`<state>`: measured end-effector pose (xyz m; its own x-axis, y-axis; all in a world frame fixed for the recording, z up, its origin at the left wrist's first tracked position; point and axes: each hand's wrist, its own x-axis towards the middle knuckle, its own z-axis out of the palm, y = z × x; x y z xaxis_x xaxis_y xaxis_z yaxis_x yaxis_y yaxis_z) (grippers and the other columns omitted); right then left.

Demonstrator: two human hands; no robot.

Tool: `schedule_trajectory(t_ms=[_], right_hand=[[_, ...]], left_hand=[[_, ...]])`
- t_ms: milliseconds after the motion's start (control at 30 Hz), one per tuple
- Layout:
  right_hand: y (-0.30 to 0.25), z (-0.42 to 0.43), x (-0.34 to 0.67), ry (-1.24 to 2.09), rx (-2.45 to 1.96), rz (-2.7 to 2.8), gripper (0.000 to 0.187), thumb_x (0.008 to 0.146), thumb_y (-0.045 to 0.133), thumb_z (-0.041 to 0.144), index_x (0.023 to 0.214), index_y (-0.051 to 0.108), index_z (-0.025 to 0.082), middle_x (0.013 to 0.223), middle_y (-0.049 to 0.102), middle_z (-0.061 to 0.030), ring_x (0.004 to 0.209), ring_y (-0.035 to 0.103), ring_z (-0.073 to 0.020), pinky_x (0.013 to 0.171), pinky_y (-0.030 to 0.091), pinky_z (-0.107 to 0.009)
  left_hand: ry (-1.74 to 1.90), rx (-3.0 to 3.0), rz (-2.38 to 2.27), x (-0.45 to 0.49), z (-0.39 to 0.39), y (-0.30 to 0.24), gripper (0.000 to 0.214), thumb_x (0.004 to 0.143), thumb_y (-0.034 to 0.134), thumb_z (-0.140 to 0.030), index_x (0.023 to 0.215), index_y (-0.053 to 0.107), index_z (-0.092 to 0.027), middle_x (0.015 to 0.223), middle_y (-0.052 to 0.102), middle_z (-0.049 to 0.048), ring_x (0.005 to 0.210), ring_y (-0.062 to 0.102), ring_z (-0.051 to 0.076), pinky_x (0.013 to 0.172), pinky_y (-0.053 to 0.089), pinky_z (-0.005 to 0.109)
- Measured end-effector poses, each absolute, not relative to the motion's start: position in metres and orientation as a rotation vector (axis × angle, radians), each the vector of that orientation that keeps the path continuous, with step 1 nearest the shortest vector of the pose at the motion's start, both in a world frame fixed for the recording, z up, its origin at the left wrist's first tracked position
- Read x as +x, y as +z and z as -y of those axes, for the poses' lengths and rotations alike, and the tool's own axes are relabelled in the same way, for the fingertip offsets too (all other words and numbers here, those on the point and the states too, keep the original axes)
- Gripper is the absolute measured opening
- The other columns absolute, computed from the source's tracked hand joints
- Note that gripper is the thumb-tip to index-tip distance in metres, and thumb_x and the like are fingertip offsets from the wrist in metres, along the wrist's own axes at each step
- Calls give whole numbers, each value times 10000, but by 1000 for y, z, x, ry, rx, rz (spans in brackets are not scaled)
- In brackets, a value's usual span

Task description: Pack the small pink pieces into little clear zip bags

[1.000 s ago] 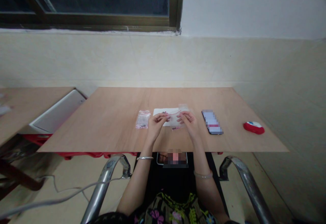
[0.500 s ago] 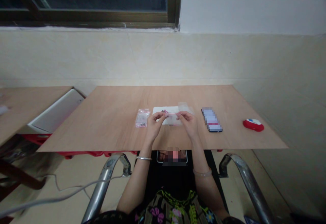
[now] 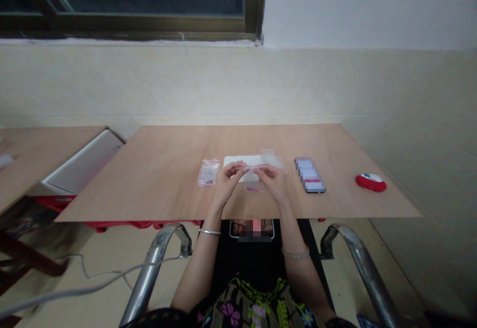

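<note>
Clear plastic bag (image 3: 266, 161) being pinched by closed grip of left hand (image 3: 225, 186) and right hand (image 3: 274, 183), white paper sheet (image 3: 234, 160) being seen below, small zip bag (image 3: 207, 172) being placed beside, on wooden surface (image 3: 156, 179)

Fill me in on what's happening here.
A person sits at a plywood tabletop, their left hand and right hand pinching the edge of a clear plastic bag above a white sheet. A small clear bag lies left of them; a red computer mouse sits far right.
</note>
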<state>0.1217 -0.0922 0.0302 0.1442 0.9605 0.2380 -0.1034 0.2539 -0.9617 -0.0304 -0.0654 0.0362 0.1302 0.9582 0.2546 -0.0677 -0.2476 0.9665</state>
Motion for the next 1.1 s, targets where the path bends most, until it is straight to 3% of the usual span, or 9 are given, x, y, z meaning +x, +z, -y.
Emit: schedule_trajectory(t_ms=[167, 333, 700, 867, 1100], right_hand=[[31, 94, 121, 1096, -976, 1076, 217, 728, 705, 400, 854, 711, 223, 753, 680, -2, 622, 568, -127, 575, 498, -263], [32, 93, 120, 997, -982, 1125, 191, 747, 687, 391, 791, 706, 206, 722, 676, 2, 621, 569, -120, 610, 473, -255], [21, 88, 112, 966, -1050, 1125, 238, 753, 677, 424, 830, 689, 199, 832, 711, -44, 746, 639, -167, 651, 528, -282], [23, 88, 103, 949, -989, 1178, 197, 773, 670, 386, 834, 718, 204, 894, 721, -50, 873, 657, -182, 756, 533, -298], [23, 88, 89, 934, -1054, 1160, 208, 786, 640, 389, 818, 717, 198, 879, 714, -58, 847, 649, -192, 677, 551, -294]], left_hand=[[1291, 1446, -959, -31, 68, 38, 186, 758, 702, -342, 796, 697, -160, 838, 699, 48, 800, 611, 155, 779, 475, 290], [1286, 1537, -1026, -32, 70, 40, 182, 778, 681, -349, 795, 691, -169, 825, 692, 41, 803, 605, 155, 779, 463, 285], [1282, 1598, -1073, -29, 70, 37, 170, 792, 654, -338, 808, 695, -174, 828, 697, 48, 797, 609, 166, 774, 458, 296], [1298, 1689, -1102, -34, 70, 39, 153, 799, 643, -321, 808, 695, -177, 829, 701, 41, 827, 621, 176, 805, 464, 299], [1229, 1622, -1133, -53, 65, 39, 212, 751, 695, -368, 789, 727, -162, 810, 726, 68, 805, 652, 194, 772, 495, 310]])
